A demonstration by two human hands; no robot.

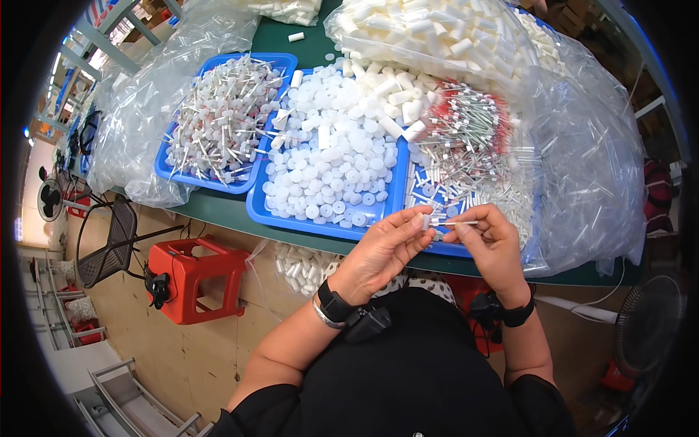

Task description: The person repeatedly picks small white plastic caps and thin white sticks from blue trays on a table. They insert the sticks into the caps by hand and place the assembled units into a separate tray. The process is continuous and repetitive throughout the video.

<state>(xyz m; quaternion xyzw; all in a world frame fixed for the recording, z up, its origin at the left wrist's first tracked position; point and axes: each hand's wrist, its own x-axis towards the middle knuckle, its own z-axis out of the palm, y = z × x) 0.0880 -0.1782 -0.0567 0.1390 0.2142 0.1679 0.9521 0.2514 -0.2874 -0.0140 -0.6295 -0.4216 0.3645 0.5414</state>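
Black shirt (437, 357) lies below the fingers (405, 218); left hand (380, 251) grips a pale disc (426, 221), right hand (494, 246) pinches a thin stick (461, 223), seemingly for alignment; blue tray (304, 225) beyond sits handily near.

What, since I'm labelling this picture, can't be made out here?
Head view:
Pale piece, full shape: left hand covers part.
Thin stick, gripped part: right hand covers some.
Right blue tray, floor: mostly buried under piled parts.
Smaller white-filled bag: cut off by top edge.
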